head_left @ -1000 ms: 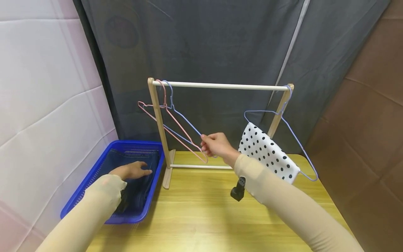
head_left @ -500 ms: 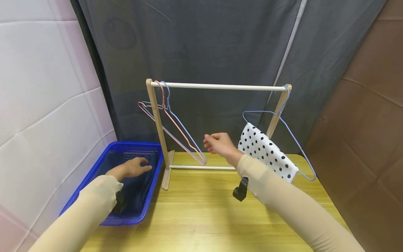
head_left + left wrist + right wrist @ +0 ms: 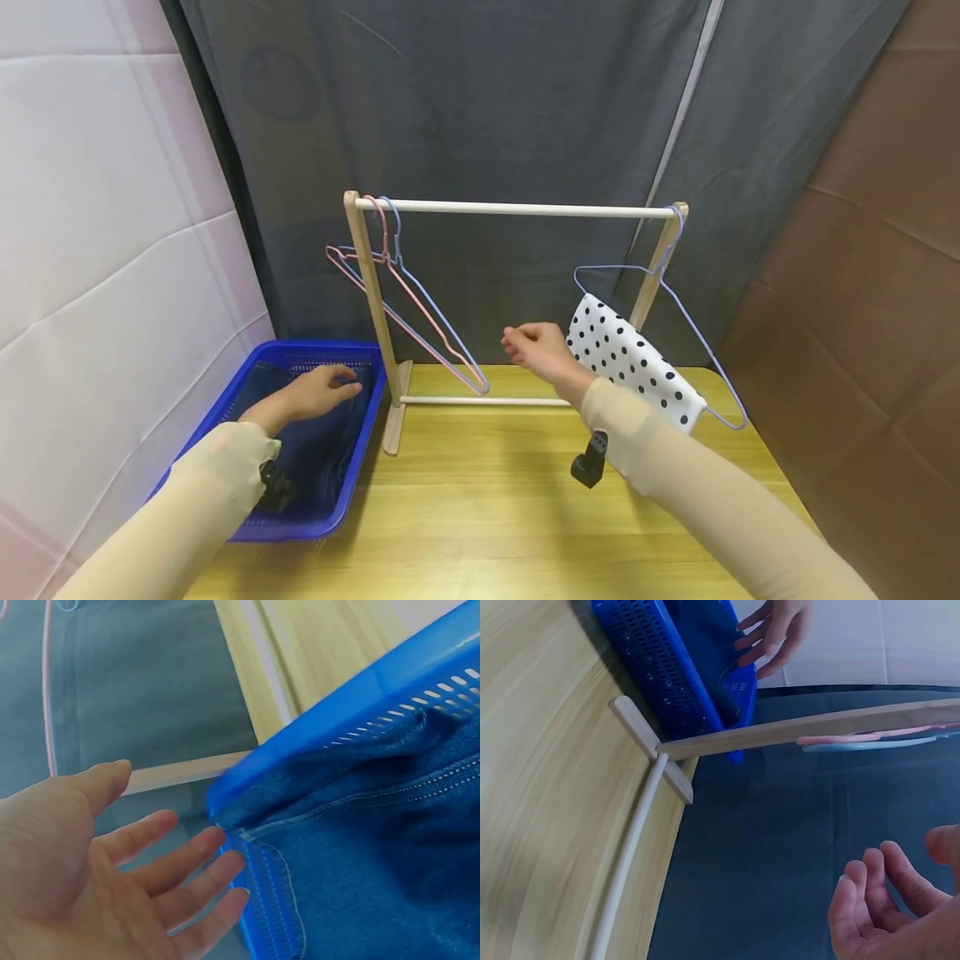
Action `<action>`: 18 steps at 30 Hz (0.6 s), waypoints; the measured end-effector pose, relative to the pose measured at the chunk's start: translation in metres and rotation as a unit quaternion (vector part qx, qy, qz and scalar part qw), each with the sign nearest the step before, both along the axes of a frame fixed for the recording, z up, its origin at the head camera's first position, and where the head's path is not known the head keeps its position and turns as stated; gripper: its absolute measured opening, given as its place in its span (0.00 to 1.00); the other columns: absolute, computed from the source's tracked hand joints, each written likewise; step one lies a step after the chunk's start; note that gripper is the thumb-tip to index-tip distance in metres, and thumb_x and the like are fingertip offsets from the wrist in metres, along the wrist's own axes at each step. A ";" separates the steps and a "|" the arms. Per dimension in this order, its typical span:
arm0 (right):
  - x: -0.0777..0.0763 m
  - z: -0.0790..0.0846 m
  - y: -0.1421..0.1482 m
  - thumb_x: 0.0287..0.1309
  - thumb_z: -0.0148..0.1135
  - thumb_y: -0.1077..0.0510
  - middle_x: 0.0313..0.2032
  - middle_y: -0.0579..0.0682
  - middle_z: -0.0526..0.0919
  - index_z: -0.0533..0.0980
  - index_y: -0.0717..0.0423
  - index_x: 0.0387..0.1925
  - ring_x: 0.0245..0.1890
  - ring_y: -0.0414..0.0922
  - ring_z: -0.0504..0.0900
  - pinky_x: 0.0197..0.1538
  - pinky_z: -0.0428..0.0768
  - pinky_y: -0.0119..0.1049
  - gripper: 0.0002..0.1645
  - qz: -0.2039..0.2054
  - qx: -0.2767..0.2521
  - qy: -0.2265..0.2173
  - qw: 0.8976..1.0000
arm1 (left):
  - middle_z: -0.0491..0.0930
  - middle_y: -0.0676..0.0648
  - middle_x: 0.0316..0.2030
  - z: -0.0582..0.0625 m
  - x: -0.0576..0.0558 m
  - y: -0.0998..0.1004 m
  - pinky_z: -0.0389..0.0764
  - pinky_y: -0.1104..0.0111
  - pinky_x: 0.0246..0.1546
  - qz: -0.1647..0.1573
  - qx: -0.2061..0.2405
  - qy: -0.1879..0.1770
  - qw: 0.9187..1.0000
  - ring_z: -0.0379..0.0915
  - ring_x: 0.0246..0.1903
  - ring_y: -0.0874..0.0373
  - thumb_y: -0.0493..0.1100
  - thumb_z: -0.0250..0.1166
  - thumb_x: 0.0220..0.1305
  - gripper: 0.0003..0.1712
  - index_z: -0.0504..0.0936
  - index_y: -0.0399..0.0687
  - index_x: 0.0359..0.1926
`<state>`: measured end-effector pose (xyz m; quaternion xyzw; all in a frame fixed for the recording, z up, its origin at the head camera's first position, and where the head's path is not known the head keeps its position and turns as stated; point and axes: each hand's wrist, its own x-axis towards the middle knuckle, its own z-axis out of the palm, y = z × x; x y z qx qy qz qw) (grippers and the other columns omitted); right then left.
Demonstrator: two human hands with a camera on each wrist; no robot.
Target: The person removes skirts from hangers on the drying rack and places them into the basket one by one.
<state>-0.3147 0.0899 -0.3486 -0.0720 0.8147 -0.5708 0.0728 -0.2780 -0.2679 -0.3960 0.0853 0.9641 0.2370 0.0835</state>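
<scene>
Above the blue plastic basket [image 3: 351,483] my left hand [image 3: 311,393] hovers with fingers spread and nothing in them. Folded dark denim [image 3: 367,862] with pale stitching lies in the basket. My right hand [image 3: 542,352] is in mid-air in front of the rack, its fingers loosely bent and holding nothing. A pink hanger [image 3: 420,297] and a blue hanger [image 3: 442,317] hang bare at the rail's left end. On the right end, another blue hanger [image 3: 697,337] carries a white cloth with black dots [image 3: 633,358], partly behind my right wrist.
The rack has a white top rail [image 3: 517,208], wooden side posts [image 3: 371,300] and a low white bar [image 3: 480,401]. It stands on a wood-grain table [image 3: 465,500]. A grey curtain [image 3: 480,100] hangs behind, a white panel [image 3: 112,250] at left, a brown one [image 3: 847,317] at right.
My right hand let go of the blue hanger and drew back to the right. That hanger swung back beside the pink one. My left hand stays over the basket, nearly unmoved.
</scene>
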 end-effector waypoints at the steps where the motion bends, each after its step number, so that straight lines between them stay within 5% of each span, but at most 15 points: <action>1: 0.000 -0.001 0.002 0.75 0.53 0.52 0.49 0.63 0.85 0.81 0.66 0.48 0.41 0.46 0.83 0.58 0.84 0.46 0.21 -0.001 0.003 0.005 1.000 | 0.73 0.23 0.61 0.002 0.001 0.001 0.77 0.39 0.58 0.000 0.004 0.000 1.000 0.73 0.59 0.27 0.47 0.55 0.76 0.28 0.71 0.26 0.63; 18: 0.018 -0.011 0.029 0.74 0.54 0.57 0.50 0.66 0.85 0.79 0.70 0.53 0.47 0.55 0.86 0.58 0.83 0.50 0.19 0.000 0.025 0.076 0.997 | 0.83 0.30 0.52 0.004 0.030 0.034 0.83 0.44 0.51 -0.044 0.049 -0.004 0.998 0.81 0.52 0.35 0.48 0.55 0.76 0.25 0.73 0.34 0.63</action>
